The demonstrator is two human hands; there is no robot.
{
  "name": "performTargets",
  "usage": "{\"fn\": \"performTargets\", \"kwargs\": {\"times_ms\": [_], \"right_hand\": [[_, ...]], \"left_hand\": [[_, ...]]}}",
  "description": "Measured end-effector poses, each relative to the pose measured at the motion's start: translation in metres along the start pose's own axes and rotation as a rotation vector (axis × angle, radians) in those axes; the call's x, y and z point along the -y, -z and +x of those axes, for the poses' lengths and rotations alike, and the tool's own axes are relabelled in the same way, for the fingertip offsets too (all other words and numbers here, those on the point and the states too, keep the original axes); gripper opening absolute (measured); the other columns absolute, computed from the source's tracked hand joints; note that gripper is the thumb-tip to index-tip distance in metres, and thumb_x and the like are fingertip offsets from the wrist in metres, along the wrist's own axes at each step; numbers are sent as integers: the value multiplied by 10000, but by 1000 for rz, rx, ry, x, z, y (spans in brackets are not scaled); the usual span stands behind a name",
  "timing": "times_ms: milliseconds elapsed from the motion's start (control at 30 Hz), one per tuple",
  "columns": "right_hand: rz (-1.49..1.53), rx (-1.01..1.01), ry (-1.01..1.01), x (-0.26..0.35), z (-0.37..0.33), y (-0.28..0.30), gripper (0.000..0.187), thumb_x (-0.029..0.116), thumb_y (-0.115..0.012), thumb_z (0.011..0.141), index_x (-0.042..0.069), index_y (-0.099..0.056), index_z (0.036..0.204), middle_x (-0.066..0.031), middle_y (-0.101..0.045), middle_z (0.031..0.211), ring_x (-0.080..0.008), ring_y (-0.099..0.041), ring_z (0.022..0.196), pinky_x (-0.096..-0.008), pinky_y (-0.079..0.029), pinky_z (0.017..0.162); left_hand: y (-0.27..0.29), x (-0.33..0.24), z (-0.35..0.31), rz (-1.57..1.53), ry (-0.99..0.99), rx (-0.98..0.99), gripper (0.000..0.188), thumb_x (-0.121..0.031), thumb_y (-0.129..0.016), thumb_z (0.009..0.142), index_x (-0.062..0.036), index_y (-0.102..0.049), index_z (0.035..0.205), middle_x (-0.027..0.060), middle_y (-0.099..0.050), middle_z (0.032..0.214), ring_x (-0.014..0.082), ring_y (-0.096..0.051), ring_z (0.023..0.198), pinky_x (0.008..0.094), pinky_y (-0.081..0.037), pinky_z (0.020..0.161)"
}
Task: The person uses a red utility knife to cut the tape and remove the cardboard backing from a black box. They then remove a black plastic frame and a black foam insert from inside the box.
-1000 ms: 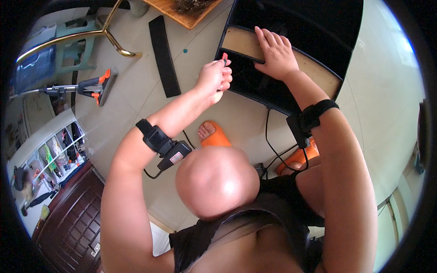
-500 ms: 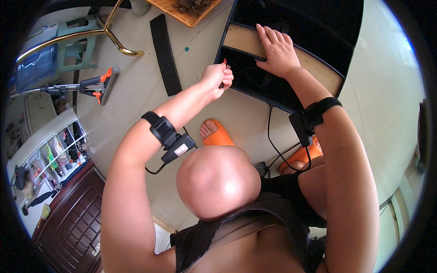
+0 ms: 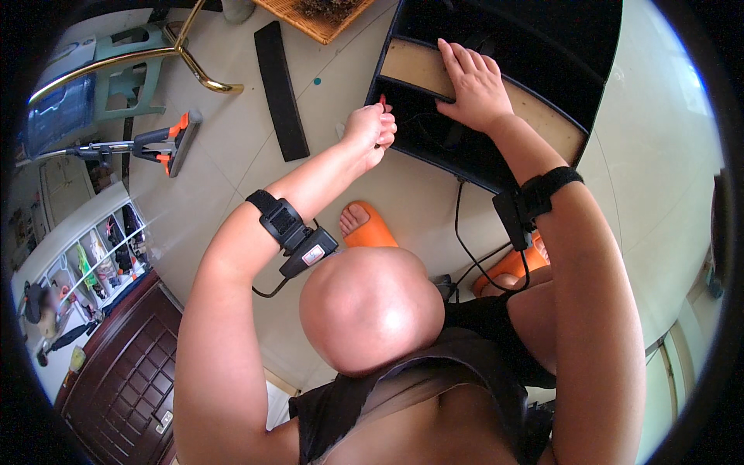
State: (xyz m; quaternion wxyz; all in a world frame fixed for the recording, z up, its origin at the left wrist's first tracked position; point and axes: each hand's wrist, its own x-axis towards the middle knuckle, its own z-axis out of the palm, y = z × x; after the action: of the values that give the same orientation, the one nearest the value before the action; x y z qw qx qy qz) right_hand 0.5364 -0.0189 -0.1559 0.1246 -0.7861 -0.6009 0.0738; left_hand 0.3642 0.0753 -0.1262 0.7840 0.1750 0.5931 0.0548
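A large black box-shaped piece (image 3: 542, 35), open on the side facing me, lies on the floor ahead of me. Across its inside runs a bare tan board (image 3: 535, 102) with dark edges. My right hand (image 3: 477, 89) rests flat on that board, fingers stretched out, thumb at its near edge. At the box's left corner my left hand (image 3: 370, 132) is closed around a slim red-and-black tool (image 3: 382, 100). Only its red end and a bit of black show; the fingers hide the rest, and I cannot tell its exact kind.
Left of the box a long black strip (image 3: 281, 93) lies on the tiled floor, with a small teal disc (image 3: 317, 81) near it. A wicker basket (image 3: 329, 27) stands beyond. Farther left are a gold metal frame (image 3: 209, 84) and an orange-and-grey mop head (image 3: 180, 143).
My left forearm has shifted slightly to the right, while the left hand stays at the box corner with the tool. My right hand has not visibly moved.
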Motion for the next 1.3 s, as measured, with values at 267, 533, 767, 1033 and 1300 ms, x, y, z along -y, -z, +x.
{"fn": "performTargets", "kwargs": {"times_ms": [267, 533, 767, 1033, 1300], "right_hand": [[12, 10, 5, 0, 1, 2, 929, 360, -703, 623, 76, -214, 1361, -85, -386, 1283, -233, -377, 1187, -361, -274, 1001], [6, -6, 16, -3, 1, 0, 923, 355, -700, 634, 73, -210, 1362, -92, -382, 1287, -240, -367, 1195, -362, -268, 1005], [20, -3, 10, 1, 1, -1, 928, 351, -700, 634, 78, -202, 1368, -91, -376, 1297, -246, -366, 1196, -370, -272, 1004], [10, -11, 18, 1, 0, 0, 922, 361, -695, 637, 76, -207, 1366, -93, -383, 1288, -243, -368, 1195, -372, -273, 1005], [-31, -3, 6, -1, -1, -3, 927, 366, -697, 634, 75, -207, 1365, -93, -381, 1289, -241, -371, 1193, -375, -276, 1000]], "left_hand": [[-3, -1, -6, 35, -29, -17, 121, -150, -375, 921, -38, -393, 962, -28, -379, 626, 33, -278, 449, 172, -193, 338], [3, -12, -24, 215, -90, -24, 170, -164, -380, 923, -23, -423, 1007, -36, -364, 636, 30, -274, 460, 171, -198, 342], [-2, -15, -39, 182, -90, -53, 184, -177, -386, 926, -25, -436, 1018, -40, -358, 639, 28, -258, 463, 170, -195, 344], [-5, -17, -58, 190, -97, -44, 209, -193, -391, 931, -27, -452, 1042, -44, -354, 645, 21, -252, 462, 164, -188, 342], [-2, -22, -77, 313, -106, 51, 246, -218, -387, 935, -52, -450, 1106, -47, -369, 651, 12, -248, 443, 157, -192, 339]]}}
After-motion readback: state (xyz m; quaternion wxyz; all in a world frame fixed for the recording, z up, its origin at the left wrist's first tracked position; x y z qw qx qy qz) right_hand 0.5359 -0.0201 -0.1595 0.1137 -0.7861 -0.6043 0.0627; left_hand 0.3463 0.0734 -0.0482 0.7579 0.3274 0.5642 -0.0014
